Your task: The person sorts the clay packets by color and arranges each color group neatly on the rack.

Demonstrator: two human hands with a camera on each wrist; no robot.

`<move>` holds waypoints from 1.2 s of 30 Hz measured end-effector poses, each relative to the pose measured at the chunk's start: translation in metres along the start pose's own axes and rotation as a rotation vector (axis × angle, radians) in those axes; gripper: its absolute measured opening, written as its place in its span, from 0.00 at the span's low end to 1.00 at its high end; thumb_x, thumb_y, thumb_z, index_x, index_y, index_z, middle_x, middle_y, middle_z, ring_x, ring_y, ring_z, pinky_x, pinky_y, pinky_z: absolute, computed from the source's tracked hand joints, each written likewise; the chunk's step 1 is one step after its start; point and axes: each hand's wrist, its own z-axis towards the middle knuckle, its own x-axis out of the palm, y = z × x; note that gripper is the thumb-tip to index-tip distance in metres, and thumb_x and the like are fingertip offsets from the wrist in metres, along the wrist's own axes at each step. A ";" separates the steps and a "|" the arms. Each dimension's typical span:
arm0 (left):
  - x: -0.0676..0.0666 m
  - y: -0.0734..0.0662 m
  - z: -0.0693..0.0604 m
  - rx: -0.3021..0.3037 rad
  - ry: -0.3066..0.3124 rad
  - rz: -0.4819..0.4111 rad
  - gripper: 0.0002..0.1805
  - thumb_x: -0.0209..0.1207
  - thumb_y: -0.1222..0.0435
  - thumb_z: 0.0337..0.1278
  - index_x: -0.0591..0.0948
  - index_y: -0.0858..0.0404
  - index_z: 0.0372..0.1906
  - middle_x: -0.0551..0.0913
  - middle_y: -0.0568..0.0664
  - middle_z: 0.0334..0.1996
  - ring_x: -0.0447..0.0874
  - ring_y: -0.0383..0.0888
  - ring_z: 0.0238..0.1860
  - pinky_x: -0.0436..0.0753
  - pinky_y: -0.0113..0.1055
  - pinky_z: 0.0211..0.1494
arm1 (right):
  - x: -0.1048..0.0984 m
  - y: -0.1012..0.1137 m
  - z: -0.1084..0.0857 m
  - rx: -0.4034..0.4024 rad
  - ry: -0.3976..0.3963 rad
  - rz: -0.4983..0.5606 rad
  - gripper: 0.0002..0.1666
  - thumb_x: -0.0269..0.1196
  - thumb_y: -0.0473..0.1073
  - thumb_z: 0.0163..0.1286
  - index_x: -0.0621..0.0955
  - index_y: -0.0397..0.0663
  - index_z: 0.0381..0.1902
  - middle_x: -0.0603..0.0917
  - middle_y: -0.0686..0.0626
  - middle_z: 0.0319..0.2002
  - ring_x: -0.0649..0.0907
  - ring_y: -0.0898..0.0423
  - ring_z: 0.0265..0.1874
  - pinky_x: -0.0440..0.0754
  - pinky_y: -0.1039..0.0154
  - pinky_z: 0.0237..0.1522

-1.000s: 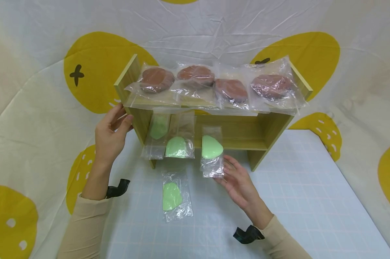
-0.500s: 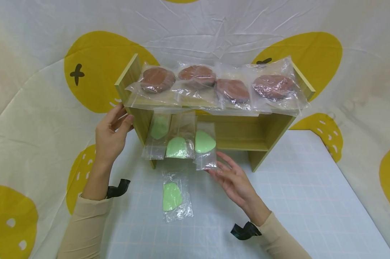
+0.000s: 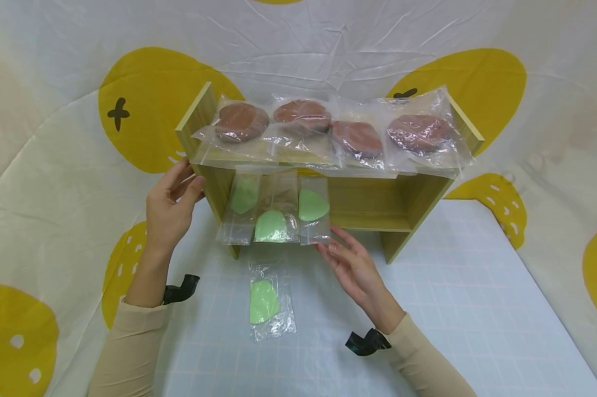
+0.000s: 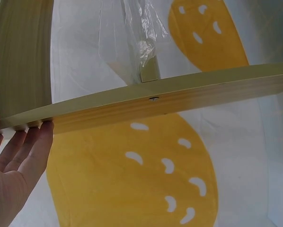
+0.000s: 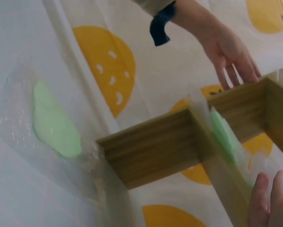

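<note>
In the head view my right hand [image 3: 355, 273] pinches the lower right corner of a clear plastic bag holding a flat pale-green piece [image 3: 313, 205]. This bag lies on the lower shelf, its near end at the shelf's front edge. Two more bagged green pieces, one at the far left [image 3: 245, 196] and one in the middle [image 3: 271, 226], lie to its left. My left hand [image 3: 169, 209] touches the outer left side of the wooden shelf unit [image 3: 372, 203]. In the left wrist view its fingers [image 4: 39, 146] rest extended against the panel.
Several bagged reddish-brown patties [image 3: 242, 122] fill the top shelf, their bags overhanging its front. Another bagged green piece [image 3: 263, 301] lies on the pale checked table [image 3: 477, 309] before the unit. A white cloth with yellow shapes hangs behind.
My right hand has moved the bagged green piece leftward and back onto the lower shelf, beside the middle bag. The left hand stays at the side panel.
</note>
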 end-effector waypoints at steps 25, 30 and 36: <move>0.000 0.000 0.000 0.010 0.000 -0.006 0.25 0.60 0.72 0.68 0.76 0.58 0.68 0.81 0.55 0.59 0.83 0.51 0.55 0.86 0.33 0.46 | -0.035 -0.045 -0.004 0.194 -0.012 -0.455 0.38 0.58 0.31 0.72 0.54 0.29 0.74 0.62 0.24 0.68 0.77 0.39 0.60 0.77 0.48 0.61; 0.000 0.001 0.000 0.007 -0.001 -0.010 0.25 0.60 0.72 0.67 0.77 0.58 0.68 0.81 0.56 0.59 0.83 0.51 0.55 0.86 0.34 0.46 | -0.047 -0.054 0.000 0.226 0.006 -0.554 0.38 0.59 0.32 0.72 0.56 0.26 0.73 0.64 0.23 0.67 0.78 0.38 0.59 0.78 0.46 0.60; 0.000 0.000 0.000 0.001 0.002 0.001 0.25 0.60 0.71 0.68 0.76 0.57 0.68 0.80 0.55 0.60 0.83 0.52 0.56 0.86 0.34 0.46 | -0.055 -0.059 0.001 0.310 0.044 -0.620 0.38 0.60 0.33 0.72 0.57 0.23 0.72 0.68 0.23 0.63 0.79 0.36 0.57 0.78 0.45 0.60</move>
